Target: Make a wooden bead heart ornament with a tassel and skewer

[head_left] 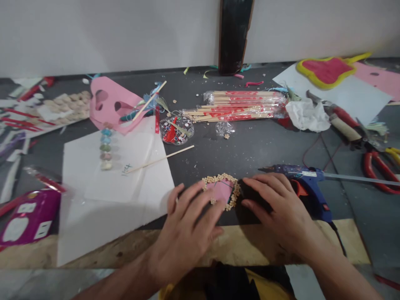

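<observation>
Pink piece (222, 190) rimmed with pale beads (236, 191) — one, lying on the dark tabletop (200, 162) near its front edge, between both hands. Left hand (186, 225): fingers spread, tips over the piece's left and lower side, apparently touching; no grip seen. Right hand (283, 204): loosely open, fingertips just beside the right rim; nothing seen held. Step in hand, as judged: steadying the piece and settling its rim. Next move would call for light, even pressure — hard pushing might shift beads. White sheet (78, 166): left of the piece. Blue glue gun (312, 183): beside the right hand, nozzle leftward. Thin wooden stick (161, 158): partly over the sheet. Round decorated disc (184, 131): farther back, red tassel (170, 135) on it. Wrapped wooden sticks (243, 104): a bundle, beyond.
</observation>
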A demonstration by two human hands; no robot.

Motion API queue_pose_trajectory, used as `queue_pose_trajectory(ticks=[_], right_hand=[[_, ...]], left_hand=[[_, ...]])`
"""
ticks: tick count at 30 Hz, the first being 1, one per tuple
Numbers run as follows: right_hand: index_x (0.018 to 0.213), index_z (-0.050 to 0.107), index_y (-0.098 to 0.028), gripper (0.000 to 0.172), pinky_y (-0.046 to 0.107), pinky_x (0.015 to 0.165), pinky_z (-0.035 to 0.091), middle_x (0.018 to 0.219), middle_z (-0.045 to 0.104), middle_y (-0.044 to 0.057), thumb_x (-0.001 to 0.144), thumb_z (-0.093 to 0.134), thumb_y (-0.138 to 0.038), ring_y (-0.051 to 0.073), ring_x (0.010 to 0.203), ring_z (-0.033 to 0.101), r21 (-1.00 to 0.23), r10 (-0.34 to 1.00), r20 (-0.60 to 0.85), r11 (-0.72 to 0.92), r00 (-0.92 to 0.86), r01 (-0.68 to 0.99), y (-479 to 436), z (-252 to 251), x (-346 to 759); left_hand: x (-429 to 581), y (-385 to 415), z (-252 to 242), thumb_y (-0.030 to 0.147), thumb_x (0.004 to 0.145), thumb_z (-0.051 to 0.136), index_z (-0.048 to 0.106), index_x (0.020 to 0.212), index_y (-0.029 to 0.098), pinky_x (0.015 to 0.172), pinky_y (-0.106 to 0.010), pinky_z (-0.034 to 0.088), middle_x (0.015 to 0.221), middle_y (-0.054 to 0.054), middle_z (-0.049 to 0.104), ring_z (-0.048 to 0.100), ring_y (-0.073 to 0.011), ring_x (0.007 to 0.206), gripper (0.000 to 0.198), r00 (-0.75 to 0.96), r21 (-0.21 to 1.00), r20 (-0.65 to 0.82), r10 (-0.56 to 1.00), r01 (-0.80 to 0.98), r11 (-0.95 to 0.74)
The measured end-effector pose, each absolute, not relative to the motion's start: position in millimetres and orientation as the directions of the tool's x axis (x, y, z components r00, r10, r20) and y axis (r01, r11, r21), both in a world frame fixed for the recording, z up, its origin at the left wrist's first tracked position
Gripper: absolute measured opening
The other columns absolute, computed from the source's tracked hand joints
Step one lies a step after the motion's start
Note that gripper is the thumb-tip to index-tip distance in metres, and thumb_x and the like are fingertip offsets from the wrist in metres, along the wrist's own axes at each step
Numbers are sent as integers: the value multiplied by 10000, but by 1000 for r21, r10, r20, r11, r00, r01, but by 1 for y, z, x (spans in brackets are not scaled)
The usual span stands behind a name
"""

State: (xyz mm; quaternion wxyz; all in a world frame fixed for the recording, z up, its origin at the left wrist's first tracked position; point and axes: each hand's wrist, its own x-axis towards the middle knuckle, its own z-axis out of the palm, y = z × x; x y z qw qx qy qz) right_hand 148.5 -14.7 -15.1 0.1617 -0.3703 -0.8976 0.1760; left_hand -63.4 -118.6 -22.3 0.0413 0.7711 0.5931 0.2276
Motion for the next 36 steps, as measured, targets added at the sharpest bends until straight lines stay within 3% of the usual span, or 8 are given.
queue_pose_trajectory(ticks=[3, 7, 11, 23, 36], right_hand=[[1193, 573, -128, 454, 506, 944, 430, 1199, 580, 145, 846, 573, -422, 316, 1119, 442, -281, 702, 198, 709, -684, 646, -24, -21, 149], [1263, 515, -112, 587, 526, 929, 410, 1280, 540, 162, 879, 432, -548, 339, 1143, 423, -191, 732, 212, 681, -648, 707, -40, -29, 144], [1262, 521, -122, 559, 500, 887, 391, 1314, 536, 135, 918, 352, -529, 337, 1144, 427, -110, 745, 174, 665, -644, 739, -48, -32, 139], [1163, 615, -178, 413, 451, 855, 356, 1264, 591, 78, 897, 471, -460, 302, 1077, 458, -176, 759, 197, 649, -620, 740, -42, -31, 137], [1174, 606, -194, 455, 453, 867, 351, 1261, 593, 74, 881, 472, -516, 302, 1080, 466, -189, 764, 196, 644, -614, 741, -43, -33, 138]], left_hand=[[-69, -107, -16, 362, 860, 575, 515, 1226, 152, 1028, -485, 299, 1209, -101, 614, 436, -291, 1216, 427, 76, 358, 253, 964, 919, -167], [-74, -98, -15, 383, 839, 598, 466, 1256, 144, 983, -482, 321, 1135, -94, 653, 457, -299, 1173, 498, 80, 330, 220, 972, 932, -152], [-74, -98, -18, 368, 830, 609, 448, 1267, 145, 981, -470, 315, 1166, -94, 643, 471, -291, 1153, 516, 57, 301, 218, 974, 946, -122], [-77, -98, -24, 330, 821, 633, 464, 1249, 182, 952, -449, 314, 1066, -67, 684, 462, -288, 1135, 483, 17, 299, 228, 974, 950, -87], [-78, -99, -25, 332, 844, 603, 457, 1264, 179, 963, -455, 289, 1147, -87, 658, 473, -271, 1150, 470, 19, 324, 217, 976, 942, -90]])
